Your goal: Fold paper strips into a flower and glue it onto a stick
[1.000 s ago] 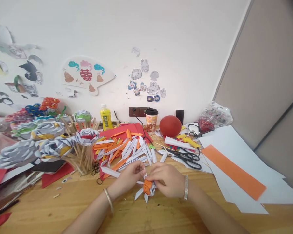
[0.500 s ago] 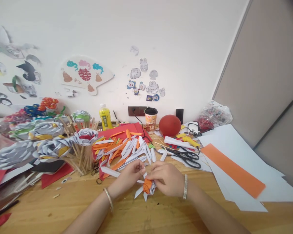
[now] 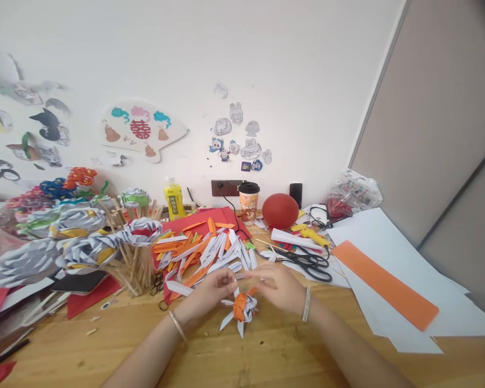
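Note:
A small folded-paper flower (image 3: 240, 308), with an orange centre and white pointed petals, is in front of me at the middle of the table. My left hand (image 3: 217, 288) is closed in a pinch on one of its upright white petals. Just right of the flower hovers my right hand (image 3: 278, 285), its fingers stretched out and apart, with nothing seen in them. Beyond both hands lies a pile of folded white and orange paper strips (image 3: 210, 249) on red paper.
Black scissors (image 3: 309, 264) and a yellow glue gun (image 3: 316, 235) lie behind my right hand. White sheets (image 3: 367, 291) with an orange strip (image 3: 383, 283) are at right. Paper roses on sticks (image 3: 89, 249) stand at left. A lidded cup (image 3: 249, 207) and a red balloon (image 3: 280, 211) are by the wall.
My right hand has let go of the flower and lifted slightly away, its fingers now spread. The orange centre shows more fully. My left hand keeps its pinch.

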### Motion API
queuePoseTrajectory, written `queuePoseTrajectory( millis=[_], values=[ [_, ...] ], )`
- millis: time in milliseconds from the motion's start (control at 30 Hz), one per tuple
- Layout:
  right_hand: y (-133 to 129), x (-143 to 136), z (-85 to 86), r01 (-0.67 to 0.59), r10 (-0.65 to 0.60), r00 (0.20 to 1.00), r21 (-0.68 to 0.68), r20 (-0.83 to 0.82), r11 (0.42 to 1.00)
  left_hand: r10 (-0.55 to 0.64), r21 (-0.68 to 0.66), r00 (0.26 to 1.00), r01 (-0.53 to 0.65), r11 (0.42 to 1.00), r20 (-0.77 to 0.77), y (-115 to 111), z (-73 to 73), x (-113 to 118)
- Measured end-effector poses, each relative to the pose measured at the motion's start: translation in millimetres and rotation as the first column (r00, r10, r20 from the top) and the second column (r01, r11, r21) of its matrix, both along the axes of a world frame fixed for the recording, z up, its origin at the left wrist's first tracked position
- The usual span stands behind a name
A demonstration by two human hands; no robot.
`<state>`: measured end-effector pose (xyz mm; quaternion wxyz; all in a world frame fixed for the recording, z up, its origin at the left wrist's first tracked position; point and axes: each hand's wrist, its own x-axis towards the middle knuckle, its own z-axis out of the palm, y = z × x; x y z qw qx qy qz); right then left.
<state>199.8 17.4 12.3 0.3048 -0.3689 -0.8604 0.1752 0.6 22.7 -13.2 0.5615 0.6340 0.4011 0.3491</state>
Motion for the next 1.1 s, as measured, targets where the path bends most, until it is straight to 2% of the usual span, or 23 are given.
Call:
queuePoseTrajectory(
  millis=[67, 133, 200, 267, 333, 400, 433, 500, 600, 633, 700, 767, 833, 967, 1100],
  values=[
    [12, 8, -2.5, 0.146, -0.146, 0.989, 0.008, 0.019, 0.989, -0.054, -0.084, 0.998, 0.056, 0.995, 0.025, 1, -1.7, -2],
    [24, 15, -9.2, 0.179, -0.178, 0.977, 0.008, 0.116, 0.984, -0.072, -0.130, 0.996, 0.078, 0.988, 0.051, 2, -3.3, -2],
    [33, 21, -17.4, 0.191, -0.191, 0.959, 0.021, 0.207, 0.981, -0.040, -0.135, 0.998, 0.047, 0.990, 0.056, 3, -3.2, -2],
    [38, 23, -23.7, 0.225, -0.232, 0.935, 0.058, 0.268, 0.973, 0.023, -0.106, 1.000, -0.024, 0.994, -0.012, 2, 0.7, -2],
    [40, 23, -26.3, 0.276, -0.291, 0.914, 0.094, 0.283, 0.957, 0.080, 0.013, 0.984, -0.079, 0.997, -0.156, -1, 8.6, -4],
    [42, 24, -25.9, 0.338, -0.358, 0.893, 0.121, 0.271, 0.933, 0.115, 0.214, 0.939, -0.045, 0.976, -0.325, -7, 18.3, -7],
    [43, 24, -25.2, 0.377, -0.400, 0.877, 0.137, 0.267, 0.916, 0.106, 0.286, 0.908, 0.016, 0.958, -0.405, -10, 22.7, -8],
    [46, 26, -24.5, 0.457, -0.487, 0.832, 0.172, 0.265, 0.873, 0.121, 0.391, 0.823, 0.130, 0.911, -0.556, -17, 28.4, -9],
    [53, 29, -27.4, 0.533, -0.571, 0.766, 0.205, 0.294, 0.821, 0.205, 0.434, 0.728, 0.139, 0.890, -0.654, -23, 28.5, -5],
    [56, 29, -29.2, 0.539, -0.578, 0.754, 0.209, 0.313, 0.816, 0.200, 0.421, 0.730, 0.131, 0.898, -0.653, -23, 27.1, -3],
    [60, 30, -33.0, 0.542, -0.581, 0.735, 0.213, 0.350, 0.813, 0.126, 0.388, 0.782, 0.157, 0.908, -0.611, -23, 24.3, 0],
    [64, 29, -36.2, 0.540, -0.579, 0.723, 0.215, 0.375, 0.814, 0.029, 0.380, 0.836, 0.217, 0.899, -0.547, -24, 22.3, 2],
    [65, 28, -38.4, 0.543, -0.584, 0.715, 0.220, 0.385, 0.810, -0.022, 0.380, 0.860, 0.248, 0.891, -0.510, -24, 20.6, 3],
    [68, 29, -41.2, 0.549, -0.590, 0.706, 0.223, 0.391, 0.805, 0.021, 0.368, 0.851, 0.205, 0.907, -0.525, -24, 14.5, 5],
    [71, 30, -42.8, 0.543, -0.586, 0.712, 0.225, 0.387, 0.809, 0.060, 0.418, 0.819, 0.227, 0.880, -0.571, -25, 12.1, 12]
  ],
)
